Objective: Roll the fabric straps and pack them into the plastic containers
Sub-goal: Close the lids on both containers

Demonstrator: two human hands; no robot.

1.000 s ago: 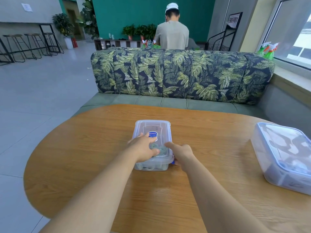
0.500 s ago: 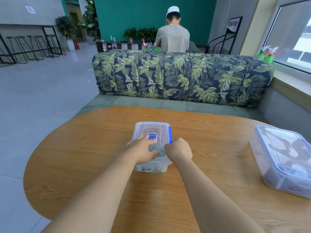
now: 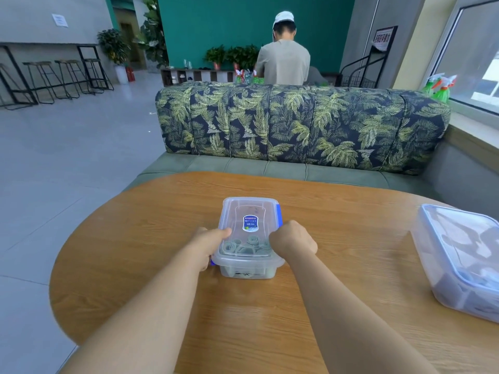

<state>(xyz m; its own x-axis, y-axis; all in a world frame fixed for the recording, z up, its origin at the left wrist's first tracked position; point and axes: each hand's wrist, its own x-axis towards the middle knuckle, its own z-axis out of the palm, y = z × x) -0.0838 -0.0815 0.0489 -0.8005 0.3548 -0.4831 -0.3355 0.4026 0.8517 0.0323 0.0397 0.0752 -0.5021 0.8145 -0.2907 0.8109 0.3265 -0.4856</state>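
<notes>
A small clear plastic container (image 3: 248,211) with its lid on and blue side clips stands in the middle of the wooden table (image 3: 162,279). Several rolled grey-green fabric straps (image 3: 244,245) show through the lid at its near end. My left hand (image 3: 209,242) grips the container's left edge, thumb on the lid, fingers down the side. My right hand (image 3: 293,240) is curled over the right edge near the blue clip; its fingertips are hidden.
A larger lidded clear container (image 3: 459,255) stands at the table's right edge. Behind the table runs a leaf-patterned bench sofa (image 3: 297,122). A person (image 3: 283,58) stands beyond it, back turned. Bar stools (image 3: 67,76) line the far left wall.
My left hand slid from the top of the lid to the container's left edge. My right hand rose from the near right corner onto the right edge beside the clip.
</notes>
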